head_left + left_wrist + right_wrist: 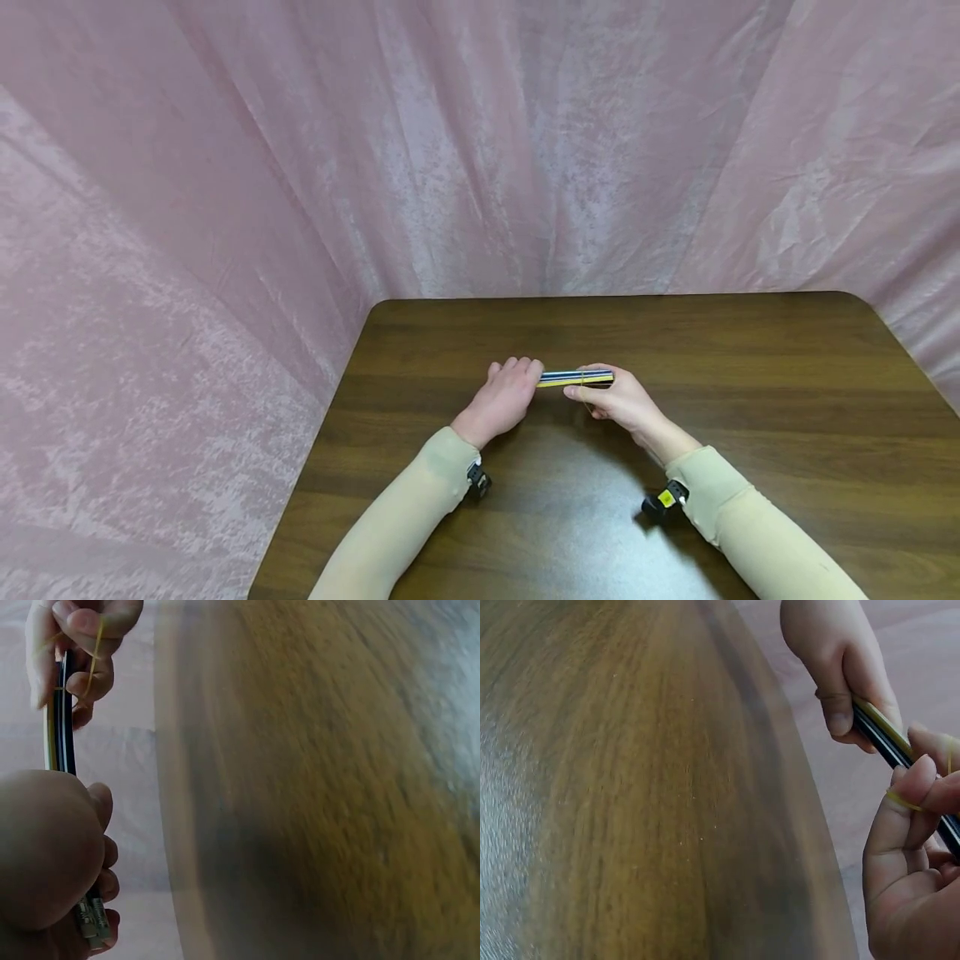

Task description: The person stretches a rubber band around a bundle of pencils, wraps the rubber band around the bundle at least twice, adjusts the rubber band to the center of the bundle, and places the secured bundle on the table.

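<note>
A bundle of slim pencils (pixel 558 378), dark blue, white and yellow along its sides, is held level above the table. My left hand (pixel 506 392) grips its left end, fingers wrapped around it; its printed grey ends (pixel 94 922) poke out below that hand in the left wrist view. At the other end, my right hand (pixel 618 402) has thumb and fingers about the bundle. A thin yellow rubber band (pixel 95 656) crosses the pencils and stretches out to the right hand's curled fingers, which hold it. In the right wrist view the band (pixel 902 801) passes over a finger.
Beneath both hands lies a brown wood-grain table (pixel 420 342) with rounded far corners. Pink velvety curtains (pixel 480 167) hang behind it and along the left side. A small black camera is strapped to each wrist.
</note>
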A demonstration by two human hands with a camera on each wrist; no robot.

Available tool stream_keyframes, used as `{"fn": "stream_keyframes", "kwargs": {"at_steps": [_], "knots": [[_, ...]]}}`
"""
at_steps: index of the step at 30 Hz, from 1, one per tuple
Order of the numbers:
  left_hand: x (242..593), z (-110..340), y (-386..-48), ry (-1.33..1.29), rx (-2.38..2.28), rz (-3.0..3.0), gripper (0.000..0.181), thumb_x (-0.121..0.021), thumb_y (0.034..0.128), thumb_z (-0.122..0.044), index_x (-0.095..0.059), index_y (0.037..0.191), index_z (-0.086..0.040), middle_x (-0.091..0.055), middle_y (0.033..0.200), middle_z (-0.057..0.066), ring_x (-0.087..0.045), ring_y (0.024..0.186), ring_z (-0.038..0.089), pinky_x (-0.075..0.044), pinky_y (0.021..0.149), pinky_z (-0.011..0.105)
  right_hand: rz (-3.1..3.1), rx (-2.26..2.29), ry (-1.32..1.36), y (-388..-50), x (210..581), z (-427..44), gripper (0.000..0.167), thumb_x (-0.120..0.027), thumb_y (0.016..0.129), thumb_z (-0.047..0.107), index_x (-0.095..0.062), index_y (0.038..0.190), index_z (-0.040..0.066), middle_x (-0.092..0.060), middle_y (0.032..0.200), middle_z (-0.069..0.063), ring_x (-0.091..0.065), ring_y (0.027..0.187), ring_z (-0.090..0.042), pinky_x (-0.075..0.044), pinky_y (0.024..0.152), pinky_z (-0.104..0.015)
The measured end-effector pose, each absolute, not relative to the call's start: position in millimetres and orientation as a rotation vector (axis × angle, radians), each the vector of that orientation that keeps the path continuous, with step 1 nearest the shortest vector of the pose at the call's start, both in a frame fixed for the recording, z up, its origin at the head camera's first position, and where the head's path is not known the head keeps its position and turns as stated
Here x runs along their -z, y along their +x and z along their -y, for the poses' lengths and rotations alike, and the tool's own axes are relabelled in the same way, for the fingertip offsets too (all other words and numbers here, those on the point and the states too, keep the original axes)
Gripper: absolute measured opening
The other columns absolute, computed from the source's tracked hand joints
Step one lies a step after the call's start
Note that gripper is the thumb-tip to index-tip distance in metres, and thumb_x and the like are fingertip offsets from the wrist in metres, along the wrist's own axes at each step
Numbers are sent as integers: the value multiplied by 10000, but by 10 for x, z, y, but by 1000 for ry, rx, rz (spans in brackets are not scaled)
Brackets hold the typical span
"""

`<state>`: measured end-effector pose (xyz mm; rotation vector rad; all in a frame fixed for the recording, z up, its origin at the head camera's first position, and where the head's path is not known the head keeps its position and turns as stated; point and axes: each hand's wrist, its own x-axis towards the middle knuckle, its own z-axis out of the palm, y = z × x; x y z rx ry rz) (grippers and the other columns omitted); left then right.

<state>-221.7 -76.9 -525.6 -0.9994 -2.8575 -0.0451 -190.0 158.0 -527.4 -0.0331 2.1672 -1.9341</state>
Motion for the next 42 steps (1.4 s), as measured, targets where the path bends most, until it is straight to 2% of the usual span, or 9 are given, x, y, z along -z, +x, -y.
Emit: {"fn": "stream_keyframes", "kwargs": {"at_steps": [10,13,17,22,27,31,35,38,42], "knots": [[5201,716,-2214,-910,158,2925,232,-681,1008,-10,-547,1169,-110,-621,1023,12,-537,901,209,-323,712,328,-2057,2031,-27,-1931,5323,-1608,274,-651,1037,134,-578,1208,-68,-779,937,-75,-521,582,-25,-549,661,-234],[5208,716,-2221,-841,158,2954,180,-673,1033,-56,-546,1149,-106,-615,1018,14,-541,901,217,-322,715,339,-2087,2009,-49,-1927,5329,-1600,269,-571,1098,181,-603,1168,-77,-790,1009,-127,-553,627,-39,-559,695,-249],[5237,700,-2231,-744,163,2980,86,-607,1083,-107,-535,1126,-90,-606,995,33,-542,895,237,-334,724,360,-2252,1960,-116,-1894,5346,-1537,343,-479,1147,210,-641,1072,-84,-755,895,-106,-628,726,-118,-548,734,-269],[5228,653,-2239,-616,178,2994,52,-536,1093,-59,-527,1143,-67,-612,981,69,-549,900,260,-357,731,392,-2864,1473,-500,-1814,5327,-1466,263,-562,1111,220,-664,897,107,-566,687,62,-551,661,-145,-458,653,-327],[5171,639,-2245,-490,271,3080,85,-574,1100,-121,-512,1121,-67,-607,956,84,-542,866,268,-375,731,407,-3102,1099,-1070,-1765,5238,-1481,226,-664,1021,143,-586,825,224,-469,723,145,-491,731,-115,-439,669,-330],[5140,645,-2250,-430,358,3135,146,-600,1101,-167,-488,1100,-74,-580,933,80,-511,840,273,-373,747,419,-2923,1316,-1197,-1737,5204,-1536,227,-596,989,0,-636,867,187,-508,741,147,-528,728,-83,-462,683,-292],[5157,644,-2252,-447,241,3062,80,-561,1105,-122,-511,1100,-59,-601,954,96,-532,853,278,-386,731,416,-2495,1800,-1005,-1679,5215,-1536,333,-419,1013,-116,-696,1028,67,-578,720,4,-566,624,-190,-584,717,-327],[5175,638,-2251,-473,78,2940,35,-541,1096,-81,-545,1081,-50,-625,966,113,-559,857,279,-392,694,403,-2100,2117,-814,-1624,5226,-1496,307,-365,1107,-46,-656,1158,35,-539,785,-91,-482,591,-228,-623,767,-399],[5174,629,-2259,-490,-45,2814,30,-550,1087,-71,-557,1061,-57,-626,952,117,-562,833,271,-379,654,381,-1628,2373,-634,-1553,5216,-1451,177,-445,1160,119,-595,1254,129,-535,915,-36,-431,617,-83,-600,811,-316]]}}
